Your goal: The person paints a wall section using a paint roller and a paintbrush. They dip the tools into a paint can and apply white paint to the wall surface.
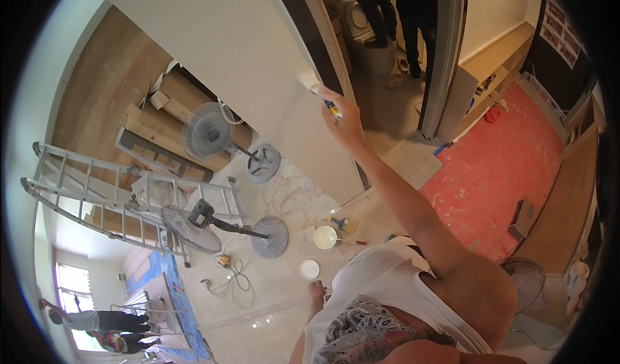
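My right hand (341,113) is closed around the handle of a paintbrush (317,90), its pale bristles against the white wall (271,73) near its dark-edged corner by the doorway. Low beside my body hangs my left hand (317,290), its fingers curled; whether anything is in it cannot be told. On the floor before me stands an open tub of pale paint (325,238) with a stick or brush handle across its rim. A wide paintbrush (345,225) lies beside the tub, and a round white lid (309,269) is close to my left hand.
Two pedestal fans (208,130), (270,237) stand left, beside an aluminium ladder (140,194) and cardboard boxes (174,98). A cable (237,279) lies coiled on the floor. Co-workers (109,321) are at the far window; other people's legs (414,25) show through the doorway. Red floor covering (494,170) lies right.
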